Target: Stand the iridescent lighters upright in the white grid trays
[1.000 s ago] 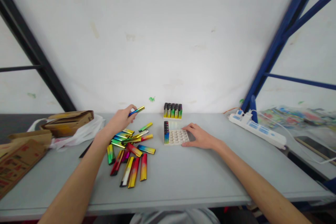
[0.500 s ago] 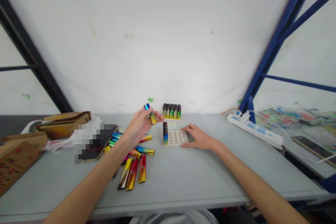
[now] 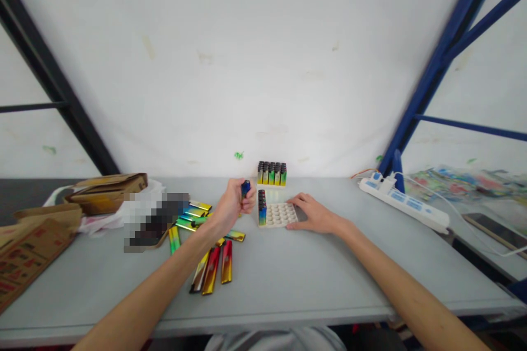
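Note:
My left hand (image 3: 236,197) is closed around a lighter (image 3: 246,188), its blue top end pointing up and most of its body hidden in my fingers. Just to the right lies a white tray (image 3: 284,214) with rows of round holes. Several blue-and-yellow lighters (image 3: 262,209) with dark tops stand upright in a row along its left side. My right hand (image 3: 310,214) grips the tray's right edge between thumb and fingers. Loose metallic lighters (image 3: 211,271) in red, gold, green and blue lie spread beneath and beside my left forearm.
Behind the tray, near the wall, a second block of upright lighters (image 3: 272,174) fills its holder. A blurred-out dark phone-like object (image 3: 152,230), a white plastic bag (image 3: 119,214) and cardboard boxes (image 3: 37,255) are on the left. A power strip (image 3: 405,205) lies on the right with cables.
My left hand has turned and closed further around the lighter, which now stands more upright with its top end showing. My right hand stays at the tray. The view has shifted slightly.

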A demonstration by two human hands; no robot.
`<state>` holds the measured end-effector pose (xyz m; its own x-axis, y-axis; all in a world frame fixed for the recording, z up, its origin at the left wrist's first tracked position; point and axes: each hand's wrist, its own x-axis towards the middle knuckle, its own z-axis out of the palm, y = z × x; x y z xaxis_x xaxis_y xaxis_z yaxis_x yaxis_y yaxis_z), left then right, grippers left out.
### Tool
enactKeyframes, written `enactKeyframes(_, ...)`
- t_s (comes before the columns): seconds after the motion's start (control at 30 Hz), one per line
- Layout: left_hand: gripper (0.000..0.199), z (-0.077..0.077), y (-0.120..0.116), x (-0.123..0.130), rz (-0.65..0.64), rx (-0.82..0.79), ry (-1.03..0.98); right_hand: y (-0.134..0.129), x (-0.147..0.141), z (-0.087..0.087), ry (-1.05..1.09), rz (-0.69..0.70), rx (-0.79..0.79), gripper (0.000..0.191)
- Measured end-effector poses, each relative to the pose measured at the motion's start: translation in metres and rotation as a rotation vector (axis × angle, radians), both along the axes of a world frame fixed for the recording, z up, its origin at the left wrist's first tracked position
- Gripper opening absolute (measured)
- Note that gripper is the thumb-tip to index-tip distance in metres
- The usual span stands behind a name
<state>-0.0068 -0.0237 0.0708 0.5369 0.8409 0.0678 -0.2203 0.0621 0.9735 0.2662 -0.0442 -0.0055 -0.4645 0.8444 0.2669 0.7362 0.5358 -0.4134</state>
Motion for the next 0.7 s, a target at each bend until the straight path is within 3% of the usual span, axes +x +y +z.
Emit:
enactKeyframes(0.17,0.03,-0.006,0.003,0.001,0.026,-0.058,0.042,0.0,-0.001,0.001,-0.011,0.0,-0.004,0.072)
enactKeyframes(0.4,0.038,-0.001,-0.003,0.001,0.045,-0.05,-0.029,-0.002,-0.002,0.003,-0.021,-0.002,0.015,0.069)
enactKeyframes(0.57,0.028,0.002,-0.002,0.003,0.173,0.166,-0.071,-0.003,-0.007,0.003,0.028,0.005,0.01,0.07)
enactKeyframes(0.7,0.031,0.006,0.005,0.005,0.294,0.389,0.028,-0.003,-0.015,0.0,0.026,0.019,0.033,0.071)
